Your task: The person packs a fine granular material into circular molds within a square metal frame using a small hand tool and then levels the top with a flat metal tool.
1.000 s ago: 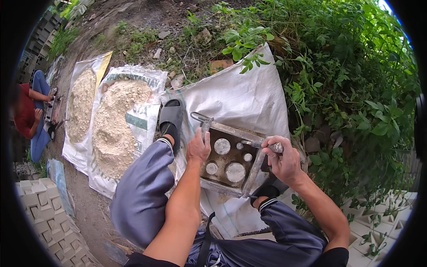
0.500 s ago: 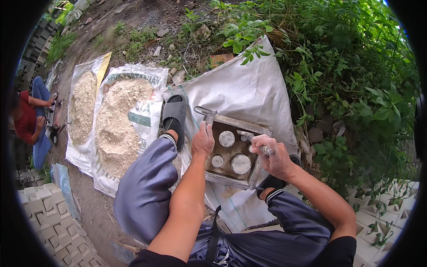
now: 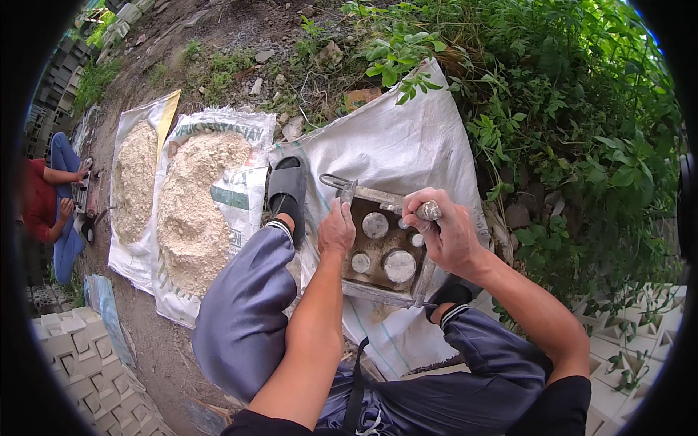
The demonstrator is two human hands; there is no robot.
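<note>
A square mould (image 3: pixel 378 296) with pale dusty walls lies on a white woven sack between my feet. Inside it stand several round, grey-topped discs (image 3: pixel 398 266) of different sizes, with brown material around them. My left hand (image 3: pixel 337 231) is closed at the mould's left wall, beside a flat upright metal piece (image 3: pixel 348 192). A bent metal loop (image 3: pixel 333 180) sticks out from that corner. My right hand (image 3: pixel 449 236) is wrapped round a dust-coated, round-handled tool (image 3: pixel 427 211) over the mould's far right. The tool's narrow end points left near the far wall; its working end cannot be made out.
Two sacks on the left carry heaps of pale powder (image 3: pixel 193 211). Beyond them sits a person in red (image 3: pixel 40 200), hands at low work. Leafy plants (image 3: pixel 567 138) crowd the right. Patterned pale blocks (image 3: pixel 87 356) stand at the lower left and lower right (image 3: pixel 632 349).
My right hand has moved slightly up and away from me with the tool, toward the mould's far wall. My left hand stays at the left wall.
</note>
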